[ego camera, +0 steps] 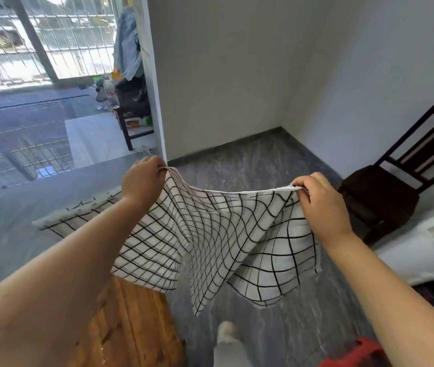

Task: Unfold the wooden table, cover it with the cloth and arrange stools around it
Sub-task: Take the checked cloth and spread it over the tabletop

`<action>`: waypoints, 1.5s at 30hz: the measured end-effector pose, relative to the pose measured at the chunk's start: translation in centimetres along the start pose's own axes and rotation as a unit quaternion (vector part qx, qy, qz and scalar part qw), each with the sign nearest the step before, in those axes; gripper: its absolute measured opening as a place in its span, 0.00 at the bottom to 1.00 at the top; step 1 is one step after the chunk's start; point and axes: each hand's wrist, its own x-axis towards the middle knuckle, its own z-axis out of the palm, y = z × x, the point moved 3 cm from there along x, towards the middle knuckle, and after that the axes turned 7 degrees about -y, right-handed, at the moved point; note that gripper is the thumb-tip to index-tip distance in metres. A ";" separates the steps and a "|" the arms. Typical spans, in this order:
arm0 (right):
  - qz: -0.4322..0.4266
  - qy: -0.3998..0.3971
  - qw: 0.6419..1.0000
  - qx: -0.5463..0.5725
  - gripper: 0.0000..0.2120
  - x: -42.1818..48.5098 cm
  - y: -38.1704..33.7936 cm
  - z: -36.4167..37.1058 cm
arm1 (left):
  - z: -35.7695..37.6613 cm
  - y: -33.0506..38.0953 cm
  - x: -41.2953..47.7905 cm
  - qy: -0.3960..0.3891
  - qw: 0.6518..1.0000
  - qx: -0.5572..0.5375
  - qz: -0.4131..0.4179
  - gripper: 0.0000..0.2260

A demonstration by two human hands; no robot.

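A white cloth (210, 234) with a black grid pattern hangs in the air in front of me. My left hand (141, 181) pinches its upper left corner and my right hand (321, 202) pinches its upper right edge. Between the hands the cloth sags and folds downward. Its left part lies spread over the wooden table (128, 324), whose brown plank top shows at the lower left below my left forearm. A red stool (353, 353) peeks in at the bottom right edge, mostly hidden by my right arm.
A dark wooden chair (385, 192) stands at the right by the white wall. A white low unit (422, 250) sits below it at the right. A wall corner (157, 102) stands ahead. Clutter and a small dark table (131, 102) stand by the barred window. The floor is grey stone.
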 end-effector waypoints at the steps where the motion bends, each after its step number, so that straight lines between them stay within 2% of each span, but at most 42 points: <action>1: -0.004 -0.005 1.000 0.005 0.06 0.8 -0.1 0.6 | -0.2 -0.5 0.7 0.002 1.000 0.006 -0.001 0.09; 9: -0.036 -0.048 0.997 0.040 0.05 10.4 -0.7 7.1 | -0.8 -6.2 6.8 0.014 0.997 0.026 -0.067 0.07; 13: -0.088 -0.084 0.991 0.057 0.03 16.8 -1.9 11.0 | -1.9 -10.4 11.1 0.053 0.988 0.022 -0.141 0.07; 23: -0.200 -0.134 0.968 0.075 0.02 28.7 -7.9 18.9 | -5.3 -19.0 20.0 0.094 0.965 0.050 -0.238 0.09; 29: -0.259 -0.133 0.951 0.106 0.05 33.1 -12.6 21.7 | -9.6 -23.5 22.2 0.130 0.962 0.078 -0.227 0.08; 34: -0.307 -0.139 0.931 0.139 0.07 34.1 -16.8 24.4 | -13.7 -27.1 21.1 0.137 0.957 0.165 -0.197 0.07; 45: -0.405 -0.174 0.888 0.132 0.04 28.4 -23.9 29.3 | -17.9 -33.4 7.9 0.079 0.944 0.296 -0.126 0.04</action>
